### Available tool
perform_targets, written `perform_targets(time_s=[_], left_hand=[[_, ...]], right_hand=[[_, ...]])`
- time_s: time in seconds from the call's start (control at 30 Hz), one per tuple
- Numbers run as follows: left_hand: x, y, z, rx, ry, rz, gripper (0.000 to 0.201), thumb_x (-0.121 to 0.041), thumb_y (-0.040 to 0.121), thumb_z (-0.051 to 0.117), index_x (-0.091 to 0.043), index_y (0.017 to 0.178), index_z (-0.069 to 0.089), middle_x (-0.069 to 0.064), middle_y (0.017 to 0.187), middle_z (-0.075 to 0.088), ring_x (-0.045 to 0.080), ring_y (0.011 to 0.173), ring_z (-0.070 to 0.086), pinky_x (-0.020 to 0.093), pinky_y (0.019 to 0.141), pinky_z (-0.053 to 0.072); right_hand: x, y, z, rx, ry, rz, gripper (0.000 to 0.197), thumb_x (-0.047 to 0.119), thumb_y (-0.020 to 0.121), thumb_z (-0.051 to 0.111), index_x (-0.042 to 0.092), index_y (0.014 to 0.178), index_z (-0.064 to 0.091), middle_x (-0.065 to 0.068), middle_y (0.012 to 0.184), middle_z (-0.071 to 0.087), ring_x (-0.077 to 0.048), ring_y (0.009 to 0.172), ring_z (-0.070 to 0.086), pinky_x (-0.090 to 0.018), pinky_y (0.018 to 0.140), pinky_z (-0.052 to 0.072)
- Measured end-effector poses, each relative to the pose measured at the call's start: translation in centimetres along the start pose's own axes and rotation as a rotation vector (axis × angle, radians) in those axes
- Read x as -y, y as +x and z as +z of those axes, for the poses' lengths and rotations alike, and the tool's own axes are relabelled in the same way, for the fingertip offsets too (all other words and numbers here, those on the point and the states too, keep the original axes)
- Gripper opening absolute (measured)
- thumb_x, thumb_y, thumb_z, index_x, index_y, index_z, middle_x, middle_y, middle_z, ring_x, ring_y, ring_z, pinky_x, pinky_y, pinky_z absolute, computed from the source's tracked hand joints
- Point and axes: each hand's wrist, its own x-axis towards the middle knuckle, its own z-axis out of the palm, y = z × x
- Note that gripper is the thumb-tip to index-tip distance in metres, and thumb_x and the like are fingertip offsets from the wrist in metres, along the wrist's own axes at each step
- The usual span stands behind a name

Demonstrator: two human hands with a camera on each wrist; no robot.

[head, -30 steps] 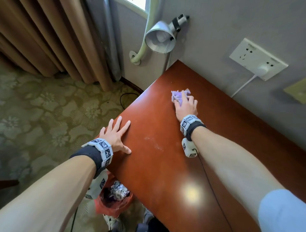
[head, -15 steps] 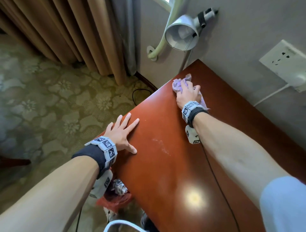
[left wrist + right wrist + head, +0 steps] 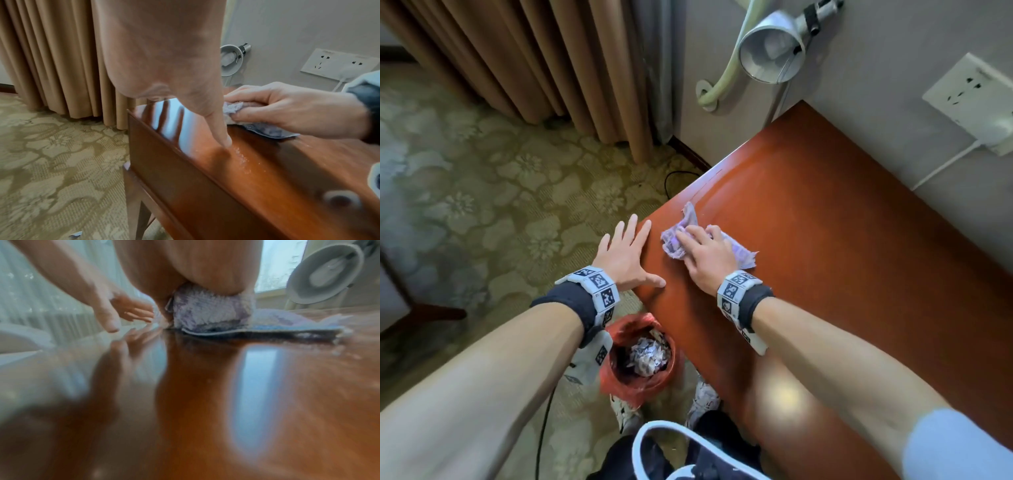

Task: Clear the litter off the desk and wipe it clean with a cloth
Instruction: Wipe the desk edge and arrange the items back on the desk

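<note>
The red-brown wooden desk (image 3: pixel 842 274) stands against the wall. My right hand (image 3: pixel 698 246) grips a bunched lilac cloth (image 3: pixel 673 240) and presses it on the desk top near the left edge. In the left wrist view its fingers curl over the cloth (image 3: pixel 267 129). My left hand (image 3: pixel 630 253) lies flat and spread on the desk's left edge, just left of the cloth, with the thumb (image 3: pixel 216 126) on the top. Pale specks (image 3: pixel 240 155) lie by the thumb. Below the edge stands a red-lined bin (image 3: pixel 619 380) with crumpled paper (image 3: pixel 649 354) in it.
A silver lamp (image 3: pixel 770 51) hangs over the desk's far corner. A wall socket (image 3: pixel 972 99) with a white cable sits at the right. Tan curtains (image 3: pixel 534 61) and patterned carpet (image 3: pixel 482 205) lie to the left. My shoes stand by the bin.
My right hand has dragged the cloth from the far part of the desk back toward me and to the left edge, close beside my left hand. The left hand stays on the edge.
</note>
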Motion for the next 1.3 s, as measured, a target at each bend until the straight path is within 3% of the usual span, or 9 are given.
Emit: perform_targets(time_s=[0.13,0.3,0.37,0.6,0.77,0.83,1.03,1.17,1.3], left_hand=[[1.7,-1.5,0.2,0.017,-0.054,-0.023,0.131,-0.069,0.067,0.075,-0.032,0.155,-0.014,0.001,0.162,-0.024,0.023,0.151,-0.012,0.051,0.121,0.001],[3.9,-2.9,1.7,-0.024,-0.146,-0.078,0.122,-0.066,0.073,0.073,-0.03,0.156,-0.008,0.006,0.163,-0.019,0.025,0.152,0.003,0.052,0.118,0.022],[4.7,-3.3,2.2,-0.023,-0.183,-0.091,0.118,-0.066,0.075,0.071,-0.031,0.156,-0.007,0.006,0.164,-0.018,0.026,0.151,0.009,0.052,0.116,0.026],[7.1,-4.2,2.6,0.018,-0.238,-0.122,0.115,-0.067,0.077,0.069,-0.034,0.156,-0.007,0.005,0.164,-0.018,0.029,0.151,0.012,0.055,0.114,0.025],[8.1,-4.3,2.6,0.003,-0.272,-0.111,0.116,-0.067,0.076,0.07,-0.035,0.156,-0.007,0.005,0.164,-0.019,0.029,0.152,0.006,0.056,0.116,0.024],[8.5,-4.3,2.6,0.001,-0.287,-0.114,0.115,-0.067,0.076,0.07,-0.036,0.156,-0.007,0.004,0.164,-0.019,0.028,0.152,0.007,0.058,0.116,0.023],[10.0,-4.8,2.5,-0.014,-0.268,-0.123,0.112,-0.072,0.074,0.067,-0.04,0.155,-0.004,0.0,0.165,-0.015,0.027,0.152,0.002,0.063,0.114,0.023],[9.7,-4.4,2.1,-0.011,-0.238,-0.071,0.108,-0.072,0.075,0.065,-0.045,0.154,-0.004,-0.001,0.165,-0.016,0.026,0.152,-0.002,0.065,0.114,0.019],[7.5,-3.1,1.7,0.011,-0.195,0.011,0.103,-0.076,0.076,0.061,-0.049,0.153,-0.002,-0.003,0.164,-0.016,0.025,0.152,-0.005,0.061,0.117,0.013]], right_hand=[[-2.0,0.8,-1.6,-0.109,0.084,0.142,0.048,0.029,0.089,0.045,0.022,0.136,0.053,0.0,0.133,0.054,-0.032,0.102,0.043,-0.042,0.088,0.044],[-3.9,3.2,-2.4,-0.097,-0.018,0.407,0.049,0.036,0.095,0.041,0.027,0.143,0.045,0.004,0.143,0.044,-0.03,0.112,0.038,-0.04,0.091,0.041],[-2.1,3.4,-1.5,-0.099,-0.08,0.381,0.05,0.036,0.091,0.043,0.028,0.14,0.047,0.005,0.14,0.046,-0.03,0.11,0.04,-0.042,0.088,0.04],[6.0,0.2,2.2,-0.014,0.015,-0.041,0.046,0.028,0.085,0.05,0.021,0.13,0.059,-0.001,0.125,0.059,-0.033,0.101,0.046,-0.046,0.079,0.047],[2.6,3.8,0.3,-0.062,0.028,0.242,0.047,0.031,0.095,0.047,0.025,0.142,0.046,0.0,0.139,0.048,-0.032,0.111,0.039,-0.044,0.096,0.04],[3.4,4.9,0.4,-0.044,-0.001,0.268,0.044,0.033,0.096,0.046,0.03,0.14,0.047,0.004,0.139,0.048,-0.029,0.113,0.037,-0.045,0.097,0.039],[8.6,2.7,4.0,-0.045,0.031,-0.204,0.039,0.021,0.082,0.057,0.023,0.12,0.065,-0.002,0.114,0.064,-0.033,0.091,0.049,-0.051,0.074,0.05],[7.2,0.1,3.1,0.0,0.042,-0.406,0.039,0.024,0.087,0.046,0.02,0.118,0.069,-0.003,0.113,0.066,-0.034,0.088,0.051,-0.046,0.083,0.05],[1.5,-0.3,-1.4,-0.17,0.097,0.008,0.043,0.033,0.089,0.046,0.026,0.129,0.062,0.005,0.126,0.061,-0.029,0.101,0.045,-0.047,0.087,0.047]])
